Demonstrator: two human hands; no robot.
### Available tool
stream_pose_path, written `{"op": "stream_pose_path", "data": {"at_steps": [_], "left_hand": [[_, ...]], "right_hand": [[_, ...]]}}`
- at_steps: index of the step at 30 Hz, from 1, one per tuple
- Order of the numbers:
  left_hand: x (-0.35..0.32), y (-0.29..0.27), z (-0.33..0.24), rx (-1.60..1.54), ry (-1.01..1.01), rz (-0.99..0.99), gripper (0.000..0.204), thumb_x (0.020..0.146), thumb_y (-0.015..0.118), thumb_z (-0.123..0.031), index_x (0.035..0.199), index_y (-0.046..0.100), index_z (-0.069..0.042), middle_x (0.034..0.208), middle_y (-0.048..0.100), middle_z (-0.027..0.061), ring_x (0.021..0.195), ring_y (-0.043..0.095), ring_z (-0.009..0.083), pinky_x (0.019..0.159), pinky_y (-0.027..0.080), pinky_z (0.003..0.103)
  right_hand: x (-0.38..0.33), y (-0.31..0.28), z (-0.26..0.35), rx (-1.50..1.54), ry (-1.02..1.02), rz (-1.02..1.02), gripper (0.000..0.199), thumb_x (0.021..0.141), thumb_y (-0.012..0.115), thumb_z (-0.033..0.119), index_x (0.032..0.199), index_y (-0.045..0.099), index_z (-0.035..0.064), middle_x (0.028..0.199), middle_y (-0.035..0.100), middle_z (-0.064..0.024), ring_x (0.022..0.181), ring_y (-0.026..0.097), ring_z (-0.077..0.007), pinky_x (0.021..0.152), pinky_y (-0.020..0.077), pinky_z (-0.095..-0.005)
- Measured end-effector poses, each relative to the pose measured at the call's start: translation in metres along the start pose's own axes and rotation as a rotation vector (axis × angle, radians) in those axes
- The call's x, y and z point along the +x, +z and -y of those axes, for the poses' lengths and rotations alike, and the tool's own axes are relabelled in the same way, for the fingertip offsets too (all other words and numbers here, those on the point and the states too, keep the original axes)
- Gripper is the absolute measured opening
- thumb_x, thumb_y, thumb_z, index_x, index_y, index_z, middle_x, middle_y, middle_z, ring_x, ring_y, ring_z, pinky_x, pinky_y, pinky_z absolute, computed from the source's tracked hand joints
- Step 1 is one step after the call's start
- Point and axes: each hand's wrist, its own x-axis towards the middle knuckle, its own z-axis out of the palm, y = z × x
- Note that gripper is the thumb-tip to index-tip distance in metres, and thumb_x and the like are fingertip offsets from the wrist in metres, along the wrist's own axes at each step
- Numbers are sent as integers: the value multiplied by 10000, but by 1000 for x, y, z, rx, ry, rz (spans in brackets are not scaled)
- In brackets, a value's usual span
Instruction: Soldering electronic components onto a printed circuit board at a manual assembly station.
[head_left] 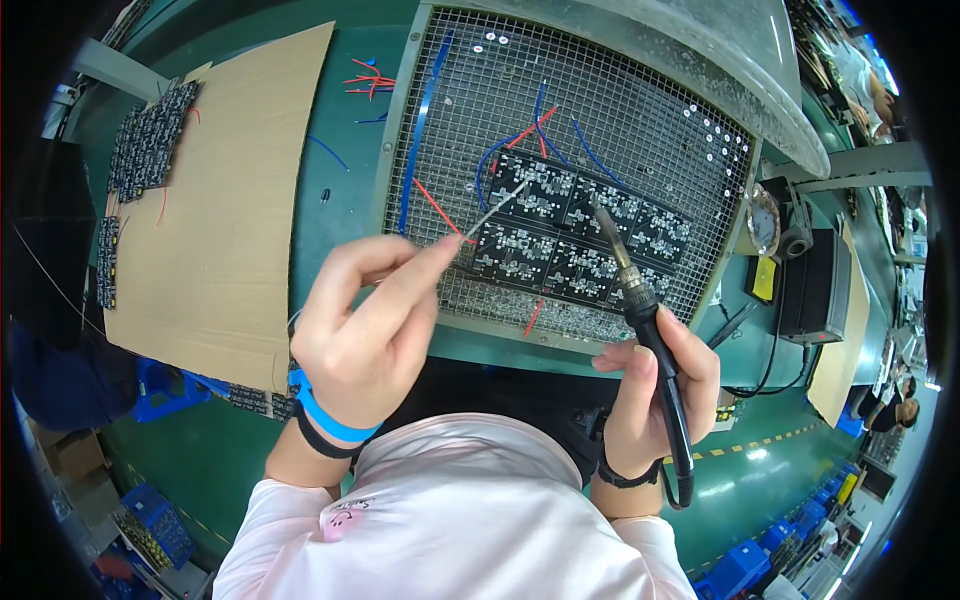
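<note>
A panel of black circuit boards (pixel 552 232) lies on the metal mesh grate, with small silvery parts across its surface. My right hand (pixel 660 390) is closed around the black handle of a soldering iron (pixel 634 285), whose tip points at the upper middle board. Between thumb and fingertips my left hand (pixel 370 325) pinches a thin grey strand of solder wire (pixel 493 212). The strand's far end reaches over the upper left board; whether it touches is unclear. Red wires (pixel 436 207) and blue wires (pixel 597 152) lie on the grate around the panel.
The framed mesh grate (pixel 600 80) carries a blue strip (pixel 424 130) and small white discs. A cardboard sheet (pixel 220 230) with more boards (pixel 150 140) lies left. A clear hood (pixel 740 60) overhangs the far side. To the right stand a soldering station (pixel 815 300) and yellow sponge (pixel 764 278).
</note>
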Motion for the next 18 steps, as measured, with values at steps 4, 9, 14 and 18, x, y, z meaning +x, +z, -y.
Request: {"op": "stream_pose_path", "data": {"at_steps": [4, 9, 14, 18], "left_hand": [[-2, -7, 1, 86, -48, -16, 304, 742, 686, 132, 989, 745, -36, 840, 596, 73, 687, 583, 153, 599, 464, 256], [-2, -10, 3, 90, -29, -15, 324, 724, 690, 136, 997, 739, -32, 844, 589, 77, 680, 578, 168, 599, 470, 262], [-4, -8, 8, 64, -17, 14, 372, 685, 689, 151, 1011, 730, -23, 861, 592, 90, 680, 589, 195, 601, 491, 281], [-3, -6, 8, 49, -28, 9, 317, 721, 693, 131, 991, 737, -31, 836, 589, 80, 673, 581, 177, 592, 471, 265]], "right_hand": [[2, 3, 3, 46, 40, 30, 247, 935, 592, 43, 1141, 545, -85, 799, 671, -163, 599, 652, -161, 590, 533, -232], [8, 8, 3, 31, -9, 97, 253, 929, 597, 37, 1143, 548, -87, 807, 679, -157, 617, 662, -158, 601, 538, -231], [10, 18, 7, 33, 78, 121, 283, 867, 683, 21, 1126, 599, -57, 862, 715, -141, 679, 688, -127, 626, 539, -214], [11, 21, 9, -12, 60, 160, 235, 920, 593, 11, 1131, 559, -86, 829, 693, -159, 650, 678, -155, 622, 544, -231]]}}
